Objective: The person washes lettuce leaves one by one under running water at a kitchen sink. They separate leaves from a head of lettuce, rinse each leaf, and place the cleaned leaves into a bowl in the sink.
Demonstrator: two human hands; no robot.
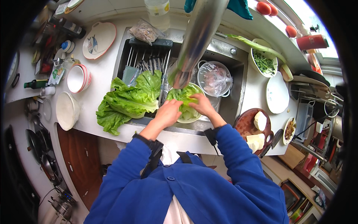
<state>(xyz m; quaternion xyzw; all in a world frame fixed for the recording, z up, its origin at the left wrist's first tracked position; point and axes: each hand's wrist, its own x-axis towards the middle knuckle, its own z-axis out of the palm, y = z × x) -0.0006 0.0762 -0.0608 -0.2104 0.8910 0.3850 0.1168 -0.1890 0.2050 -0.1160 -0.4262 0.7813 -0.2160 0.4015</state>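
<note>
Lettuce leaves lie in a pale round bowl at the front of the steel sink, below the faucet. My left hand rests at the bowl's left side, its fingertips on the leaves. On the right side, my right hand touches the same leaves with bent fingers; whether either hand pinches a leaf is hard to tell. A large head of leafy lettuce lies left of my left hand, across the drying rack and the sink's front edge.
A two-handled colander with bagged food stands in the sink. On the right are a bowl of chopped greens, a white plate, a round cutting board and a knife. Bowls stand on the left counter.
</note>
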